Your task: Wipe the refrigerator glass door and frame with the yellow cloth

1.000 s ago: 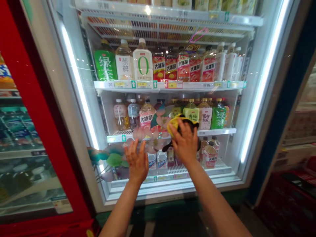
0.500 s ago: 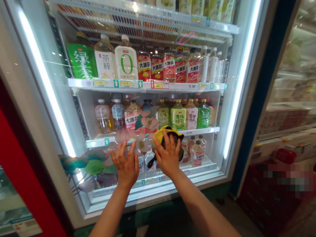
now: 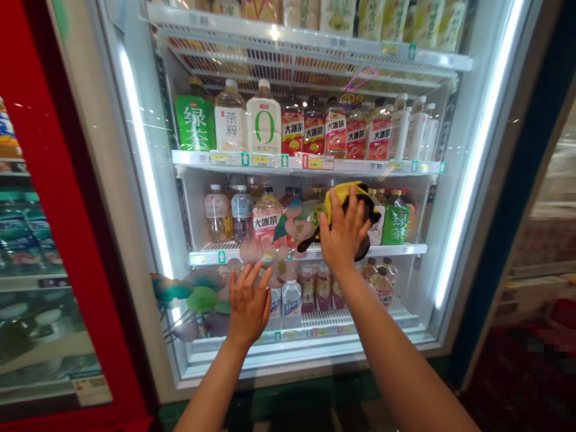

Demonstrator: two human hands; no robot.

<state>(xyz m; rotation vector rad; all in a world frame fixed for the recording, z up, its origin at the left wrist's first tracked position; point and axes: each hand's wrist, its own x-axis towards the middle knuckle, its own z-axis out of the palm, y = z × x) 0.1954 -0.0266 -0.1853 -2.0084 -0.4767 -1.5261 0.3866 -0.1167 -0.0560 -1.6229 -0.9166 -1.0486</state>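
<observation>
The right hand [image 3: 344, 235] presses a yellow and black cloth [image 3: 348, 195] flat against the glass door [image 3: 148, 90] of a lit drinks fridge, its fingers [image 3: 350, 207] spread over the cloth rather than curled round it. The cloth is bunched. A bright yellow fold shows along its top edge at 12 o'clock from the hand, black fabric sticks out at 3 o'clock, and a thin black tail hangs down at 8 o'clock toward the flower sticker [image 3: 288, 225]. It sits on the glass in front of the middle shelf [image 3: 396, 249], covering part of the bottles there, just left of a green-labelled bottle [image 3: 396, 222].

The left hand [image 3: 249, 303] lies open with its palm against the same glass, lower down, at about 7 o'clock from the right hand and well apart from it. It holds nothing. Its fingers point up toward the pink petals of the sticker, and green leaf shapes [image 3: 202, 297] of that sticker lie at 9 o'clock from it.

Behind the glass, the upper shelf [image 3: 202, 159] carries a row of tall bottles, among them a white bottle with a green 0 [image 3: 263, 120] and several with red labels [image 3: 292, 126]. Small bottles stand on the bottom shelf [image 3: 405, 312] beneath the right forearm. A red door frame [image 3: 49, 180] of a second fridge stands at 9 o'clock.
</observation>
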